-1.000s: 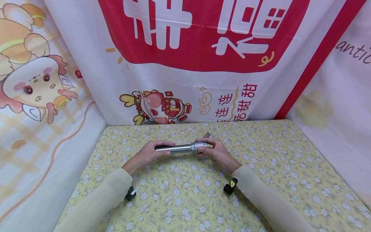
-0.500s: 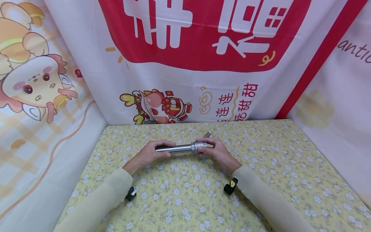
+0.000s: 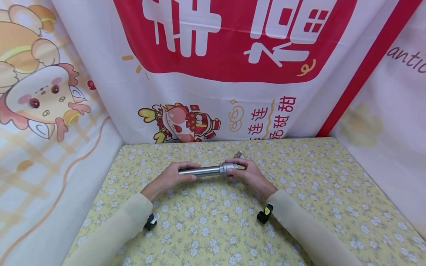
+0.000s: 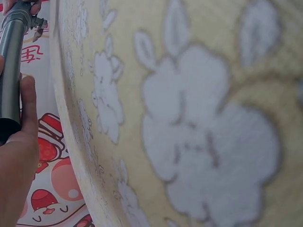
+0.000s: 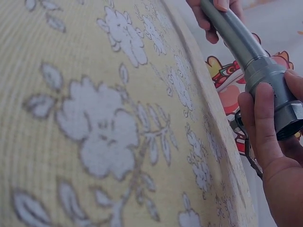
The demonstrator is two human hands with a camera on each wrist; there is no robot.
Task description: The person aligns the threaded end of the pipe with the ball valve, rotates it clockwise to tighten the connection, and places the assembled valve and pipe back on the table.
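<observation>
A smooth metal pipe [image 3: 209, 171] lies roughly level between both hands over the cloth. Its right end joins a ball valve [image 3: 227, 169], whose lever handle [image 3: 237, 154] sticks out beyond the fingers. My left hand [image 3: 173, 173] grips the pipe near its left end, thumb along the near side; the open pipe end [image 4: 8, 128] shows in the left wrist view. Around the valve body my right hand [image 3: 250, 175] curls its fingers and thumb. In the right wrist view the valve's hexagonal open end [image 5: 289, 120] faces the palm, and part of the lever [image 5: 248, 146] hangs below.
A yellow cloth with white flowers [image 3: 206, 221] covers the table. Behind it hangs a white and red printed curtain [image 3: 199, 88], with printed cloth walls on the left [image 3: 50, 184] and right [image 3: 382, 129]. Black wrist cameras [image 3: 265, 214] sit at both cuffs.
</observation>
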